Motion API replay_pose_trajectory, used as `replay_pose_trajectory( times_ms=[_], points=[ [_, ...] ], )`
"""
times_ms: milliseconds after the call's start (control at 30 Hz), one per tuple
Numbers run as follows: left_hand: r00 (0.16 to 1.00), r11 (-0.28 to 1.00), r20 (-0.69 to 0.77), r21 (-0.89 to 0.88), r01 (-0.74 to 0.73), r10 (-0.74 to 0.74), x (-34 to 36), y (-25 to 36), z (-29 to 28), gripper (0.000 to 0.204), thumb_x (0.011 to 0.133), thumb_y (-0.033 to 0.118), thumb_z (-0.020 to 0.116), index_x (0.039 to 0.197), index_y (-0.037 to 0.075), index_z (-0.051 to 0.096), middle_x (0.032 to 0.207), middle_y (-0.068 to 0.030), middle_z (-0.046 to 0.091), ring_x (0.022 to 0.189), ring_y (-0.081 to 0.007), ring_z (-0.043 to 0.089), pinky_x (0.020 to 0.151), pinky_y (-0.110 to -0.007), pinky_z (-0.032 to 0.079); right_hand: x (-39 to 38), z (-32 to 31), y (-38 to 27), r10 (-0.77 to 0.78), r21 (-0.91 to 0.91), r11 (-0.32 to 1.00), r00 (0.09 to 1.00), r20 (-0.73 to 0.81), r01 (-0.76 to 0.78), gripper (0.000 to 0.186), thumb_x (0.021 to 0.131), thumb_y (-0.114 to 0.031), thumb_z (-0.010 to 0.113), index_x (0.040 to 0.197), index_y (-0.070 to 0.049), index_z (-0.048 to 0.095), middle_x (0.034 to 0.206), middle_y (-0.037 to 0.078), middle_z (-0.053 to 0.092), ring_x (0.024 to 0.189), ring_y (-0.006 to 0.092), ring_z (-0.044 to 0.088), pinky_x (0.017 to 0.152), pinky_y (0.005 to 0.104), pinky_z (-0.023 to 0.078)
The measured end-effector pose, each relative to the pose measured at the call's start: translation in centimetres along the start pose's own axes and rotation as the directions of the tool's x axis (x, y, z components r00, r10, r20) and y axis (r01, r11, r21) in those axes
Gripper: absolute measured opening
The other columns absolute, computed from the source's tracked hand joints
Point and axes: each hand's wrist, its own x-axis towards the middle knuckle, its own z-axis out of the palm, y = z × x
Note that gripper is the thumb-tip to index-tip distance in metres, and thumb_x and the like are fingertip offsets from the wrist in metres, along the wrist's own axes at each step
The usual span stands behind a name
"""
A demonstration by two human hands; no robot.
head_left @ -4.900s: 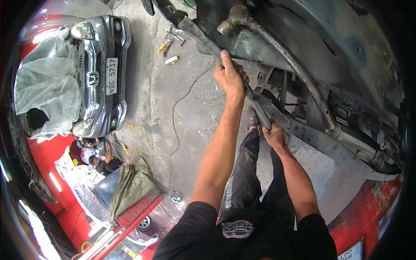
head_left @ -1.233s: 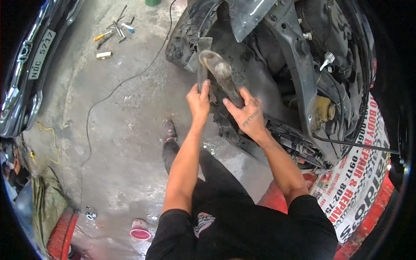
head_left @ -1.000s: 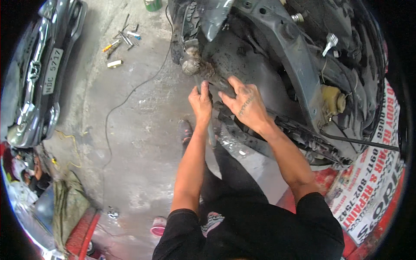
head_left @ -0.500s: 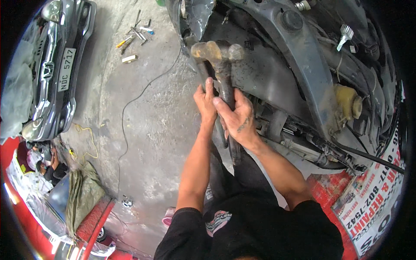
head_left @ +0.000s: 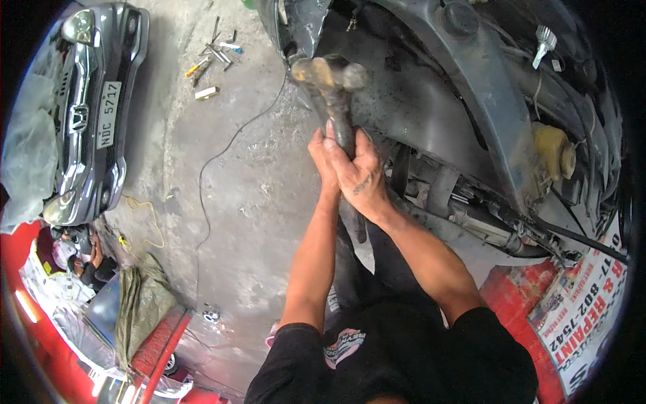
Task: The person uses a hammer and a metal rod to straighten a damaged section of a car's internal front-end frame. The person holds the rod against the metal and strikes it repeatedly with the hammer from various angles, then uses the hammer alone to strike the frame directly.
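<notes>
My right hand is closed round the dark handle of a worn hammer, whose yellowish-brown head points away from me, slightly blurred. Pressed against its left side, my left hand is closed too. A long dark bar showed in that hand half a second ago; now the hammer and my fingers mostly hide it. Both hands are over the floor, close to the stripped grey car front on the right. The hammer head is near a torn metal panel edge in this view; contact cannot be told.
Several hand tools and a small pale block lie on the concrete beside a black cable. A car bumper with grille stands at left. A person crouches beyond. A banner is lower right.
My hands have come together, the right one sliding up the hammer handle. The dark bar in my left hand has gone mostly behind the hammer. The whole view has shifted slightly.
</notes>
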Motion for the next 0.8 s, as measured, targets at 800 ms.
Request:
replay_pose_trajectory(
  times_ms=[800],
  points=[
    [0.994,0.944,0.077,0.316,-0.096,0.075,-0.2,3.3,-7.6,0.054,0.097,0.044,0.07,0.098,-0.009,0.068,0.07,-0.0076,0.063,0.067,-0.013,0.053,0.062,-0.035,0.046,-3.0,-2.9,-1.1,0.331,0.108,0.934,0.939,0.088,-0.34,0.03,0.103,-0.033,0.063,0.098,-0.004,0.054,0.066,0.004,0.053,0.048,0.0114,0.049,0.043,0.0274,0.041]
  ],
)
